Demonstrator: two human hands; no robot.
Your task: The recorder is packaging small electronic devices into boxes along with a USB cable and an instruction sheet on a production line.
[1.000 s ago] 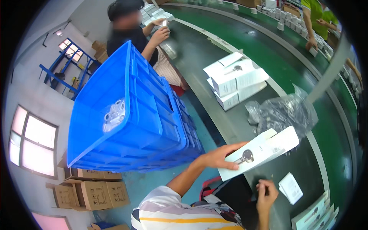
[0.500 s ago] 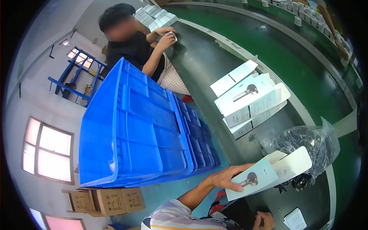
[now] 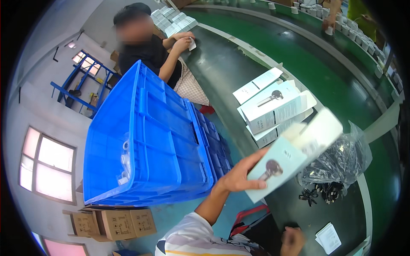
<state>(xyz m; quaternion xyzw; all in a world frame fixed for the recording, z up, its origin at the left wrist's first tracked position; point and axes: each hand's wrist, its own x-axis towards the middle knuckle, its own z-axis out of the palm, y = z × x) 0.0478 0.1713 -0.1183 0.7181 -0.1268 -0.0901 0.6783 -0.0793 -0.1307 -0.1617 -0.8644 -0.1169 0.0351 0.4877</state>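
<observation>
My left hand [image 3: 242, 175] grips a pale blue and white carton [image 3: 273, 175] from its left side, thumb across the front. The carton is tilted above the table, with a handheld device pictured on it and its end flaps standing open toward the upper right. What lies inside it is hidden. Low in the picture my right hand [image 3: 293, 241] is blurred, its fingers seemingly curled; whether it holds anything does not show. Beside it lies a small stack of white leaflets [image 3: 328, 239]. Several similar cartons [image 3: 273, 106] lie overlapping on the dark table beyond.
A clear plastic bag [image 3: 337, 160] and black coiled cables [image 3: 326, 193] lie right of the carton. Blue stacked crates [image 3: 166, 145] stand at left, the nearest holding clear-wrapped items. A person [image 3: 143, 55] sits at the far table. Small white cups line the green conveyor [image 3: 307, 51].
My left hand has raised the carton up and slightly left, tilting it more steeply. My right hand has moved slightly. Across the conveyor, another person's hand has shifted left.
</observation>
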